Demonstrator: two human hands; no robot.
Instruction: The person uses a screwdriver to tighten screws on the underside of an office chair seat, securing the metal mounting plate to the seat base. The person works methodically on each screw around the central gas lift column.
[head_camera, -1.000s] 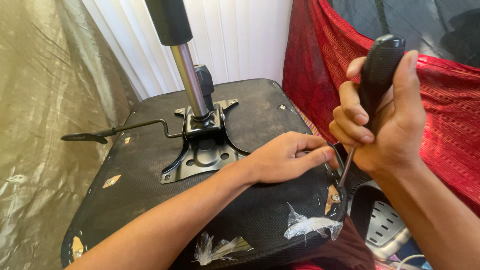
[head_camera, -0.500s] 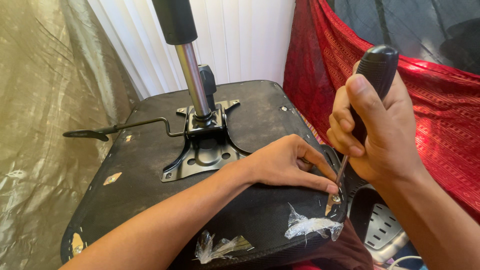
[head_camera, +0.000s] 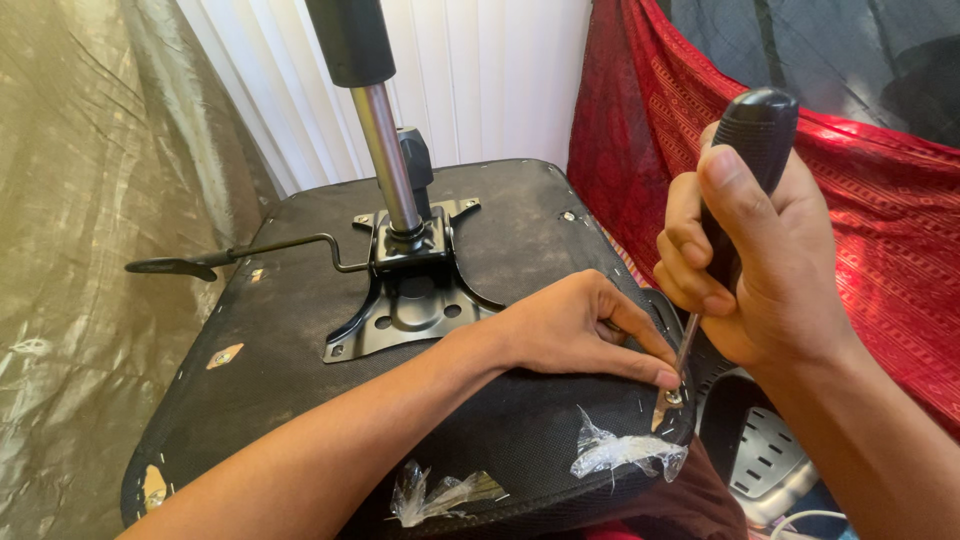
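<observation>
Gripping screwdriver (head_camera: 735, 190), right hand (head_camera: 760, 270), beside left hand (head_camera: 575, 330)

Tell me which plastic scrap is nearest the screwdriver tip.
The right scrap, near the seat's right edge just below the tip; the other scrap lies farther left.

Bright daylight enters through the white blinds (head_camera: 490, 90) at 12 o'clock; they are near blown out. Glare streaks run down the chrome column (head_camera: 385, 160). Sunlit patches on the red cloth (head_camera: 880, 200) at 2 o'clock. My right hand (head_camera: 760, 270) is lit from above, palm side shaded. Soft shadow under my left hand (head_camera: 570, 330). Focus sharp at centre; mild stretching at the edges.
</observation>
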